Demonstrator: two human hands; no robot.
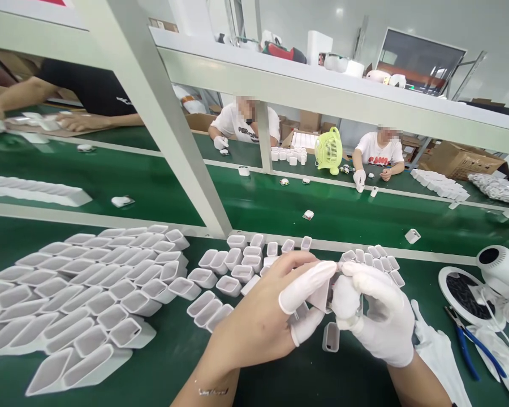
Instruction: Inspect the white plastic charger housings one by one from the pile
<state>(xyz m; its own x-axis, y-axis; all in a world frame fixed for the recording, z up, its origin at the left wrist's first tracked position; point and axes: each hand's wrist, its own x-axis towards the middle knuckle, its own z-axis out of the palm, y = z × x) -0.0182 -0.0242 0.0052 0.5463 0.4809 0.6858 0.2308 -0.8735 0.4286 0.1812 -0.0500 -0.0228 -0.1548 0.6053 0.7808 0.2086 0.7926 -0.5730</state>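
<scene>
My left hand (263,311), with white covers on some fingers, is closed around a small white plastic case (320,298). My right hand (384,319), in a white glove, pinches a rounded white part (346,299) against the open end of that case. Fingers hide much of both pieces, so I cannot tell how far one sits inside the other. Just below the hands, a single open white case (331,337) lies on the green table. More small white cases (242,273) stand behind my left hand, and another group (375,259) is behind my right.
Many white cases (89,305) cover the table's left side. At right lie blue-handled pliers (465,342), white gloves (439,356) and a round-based white device (462,294). A metal post (161,113) rises ahead. Beyond it runs a green conveyor (271,198) with scattered parts; co-workers sit across.
</scene>
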